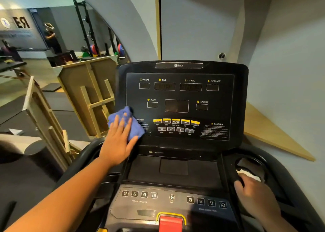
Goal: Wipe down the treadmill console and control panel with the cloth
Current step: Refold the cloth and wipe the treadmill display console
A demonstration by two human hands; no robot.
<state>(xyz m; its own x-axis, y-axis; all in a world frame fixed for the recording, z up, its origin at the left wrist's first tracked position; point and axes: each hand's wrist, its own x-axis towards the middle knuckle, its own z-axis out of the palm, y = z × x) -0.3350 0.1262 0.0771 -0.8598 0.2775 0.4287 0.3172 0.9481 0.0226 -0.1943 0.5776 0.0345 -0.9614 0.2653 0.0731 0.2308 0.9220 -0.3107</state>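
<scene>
Far left, a mirror [52, 29] reflected the gym floor, with racks and coloured weight plates; nothing there bore on the job.

Your left hand [117, 143] lay flat on the blue cloth [126, 122], fingers straight and spread, palm pressing it against the lower left corner of the treadmill console [182, 107]. The cloth was bunched, not folded. Part of it stuck out above your fingertips and part overhung the console's left edge. It covered most of the left caution label. A flat palm made sense here: it spread pressure over a broad patch on the upright panel.

To the right of the cloth, the yellow media buttons [175, 121] and the grey row below them sat uncovered. So did the dark readout windows above, from INCLINE across to DISTANCE. I judged most of the face not yet wiped, though no streaks showed either way.

Nearer you, the control panel [172, 199] with its numbered keys and fan button lay uncovered, well apart from the cloth. The red stop button [170, 222] sat at the near edge; a careless sweep there could press it.

On the right, your right hand [253, 194] rested on the rim of the right cup holder [249, 166], fingers curled over the edge, probably to steady yourself. Something white [248, 173] lay just beyond the fingertips. I could not tell whether you held it or what it was.
</scene>
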